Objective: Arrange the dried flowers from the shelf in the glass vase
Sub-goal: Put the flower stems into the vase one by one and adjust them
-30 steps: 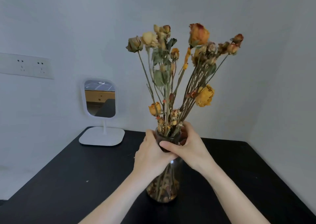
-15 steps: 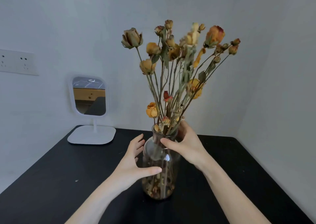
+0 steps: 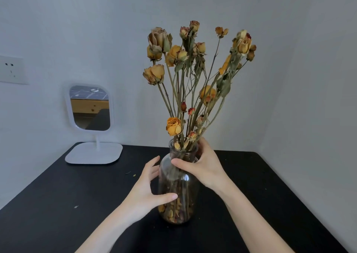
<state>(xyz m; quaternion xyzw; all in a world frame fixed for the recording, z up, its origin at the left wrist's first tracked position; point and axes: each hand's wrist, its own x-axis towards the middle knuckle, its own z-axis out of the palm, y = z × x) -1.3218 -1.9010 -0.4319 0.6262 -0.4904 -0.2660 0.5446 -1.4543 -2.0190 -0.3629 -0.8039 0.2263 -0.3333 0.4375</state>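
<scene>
A clear glass vase stands upright on the black table, with fallen petals at its bottom. A bunch of dried yellow and orange roses rises from its mouth and fans out toward the upper right. My left hand cups the left side of the vase body, thumb across the front. My right hand wraps the vase neck and shoulder from the right, fingertips reaching the lowest stems at the rim.
A white standing mirror sits at the table's back left corner. A wall socket is on the left wall. Small dry crumbs lie on the table left of the vase. Walls close in behind and on the right.
My left hand slid down from the vase neck to its body. The bunch turned and spread wider. My right hand stayed at the neck. The view moved closer.
</scene>
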